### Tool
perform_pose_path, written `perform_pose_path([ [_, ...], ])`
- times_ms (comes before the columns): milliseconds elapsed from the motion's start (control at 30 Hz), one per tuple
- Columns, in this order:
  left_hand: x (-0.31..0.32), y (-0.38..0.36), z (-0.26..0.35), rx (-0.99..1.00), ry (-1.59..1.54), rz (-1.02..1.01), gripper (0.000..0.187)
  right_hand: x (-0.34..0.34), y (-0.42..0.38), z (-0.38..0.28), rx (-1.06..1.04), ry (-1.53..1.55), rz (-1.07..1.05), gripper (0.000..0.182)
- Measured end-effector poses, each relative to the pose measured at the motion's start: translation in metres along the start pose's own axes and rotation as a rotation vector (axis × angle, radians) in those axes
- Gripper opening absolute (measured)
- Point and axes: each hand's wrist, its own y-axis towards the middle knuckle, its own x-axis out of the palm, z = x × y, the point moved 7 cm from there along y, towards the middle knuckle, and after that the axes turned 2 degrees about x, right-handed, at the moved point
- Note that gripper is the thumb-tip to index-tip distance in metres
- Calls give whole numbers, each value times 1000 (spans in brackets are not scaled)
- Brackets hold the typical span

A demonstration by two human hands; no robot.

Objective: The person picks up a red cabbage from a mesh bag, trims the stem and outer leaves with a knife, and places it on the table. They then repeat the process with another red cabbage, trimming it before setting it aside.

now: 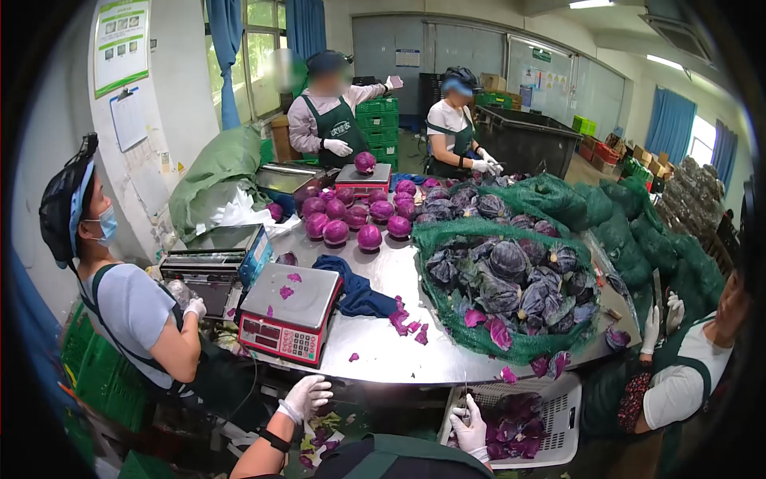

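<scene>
My left hand (308, 396), in a white glove, is held off the table's front edge with its fingers apart and nothing in it. My right hand (471, 429), also gloved, is closed around a small knife (467, 393) with its thin blade pointing up. Below and beside that hand stands a white plastic crate (568, 415) holding purple cabbage leaves (515, 427). Nearest to my left hand on the table is a red digital scale (289, 315) with leaf scraps on its plate. An open green mesh sack (431, 319) full of dark, untrimmed red cabbages (511, 263) lies ahead.
Trimmed purple cabbages (369, 237) cluster mid-table beside a blue cloth (359, 287). Co-workers stand left (136, 303), right (678, 367) and across the table (327, 112), (455, 128). More green sacks (646, 239) are piled at the right. Leaf scraps (327, 439) litter the floor.
</scene>
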Motion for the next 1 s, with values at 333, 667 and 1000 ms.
perform_pose_path([
  [333, -117, 10, 275, 772, -69, 83, 37, 11, 48, -3, 15, -105, 126, 62],
  [667, 127, -62, 402, 1390, 1341, 120, 44, 47, 78, -55, -142, -471, 199, 63],
  [1000, 275, -129, 304, 1669, 2195, -468, 33, 52, 81, -79, -192, -504, 217, 64],
])
